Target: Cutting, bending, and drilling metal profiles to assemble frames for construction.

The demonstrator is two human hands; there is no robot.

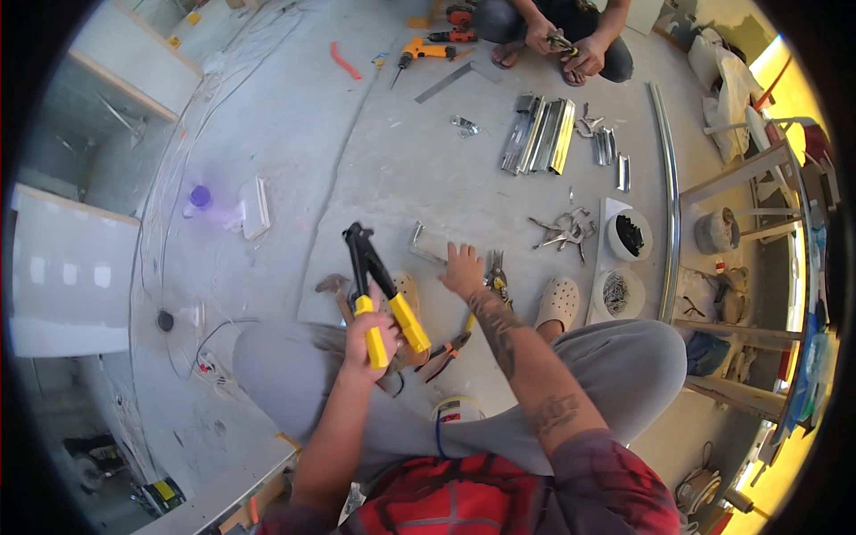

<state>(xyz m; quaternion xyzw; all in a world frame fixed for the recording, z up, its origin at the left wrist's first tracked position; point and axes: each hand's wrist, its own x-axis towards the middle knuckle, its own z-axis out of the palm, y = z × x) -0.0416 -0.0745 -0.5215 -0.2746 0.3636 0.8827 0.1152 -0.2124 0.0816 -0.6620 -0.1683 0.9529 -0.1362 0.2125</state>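
Note:
My left hand (364, 343) is closed around one yellow handle of a hand riveter (370, 276). The tool's black head points up and away from me, and its two handles are spread. My right hand (464, 270) reaches out over the floor with its fingers apart. Its fingertips are beside a short silver metal channel piece (428, 244); I cannot tell whether they touch it. Just right of that hand lie snips (497, 276). Between my feet, pliers with orange and black handles (446, 355) lie on the floor, and a hammer (333, 287) is left of the riveter.
White bowls of black screws (629, 235) and silver rivets (615, 292) stand at the right, near locking clamps (566, 232) and a long metal track (665, 196). Cut metal profiles (539, 134) lie ahead. Beyond, another person's hands (571, 49) hold a pliers-like tool near a yellow drill (423, 51).

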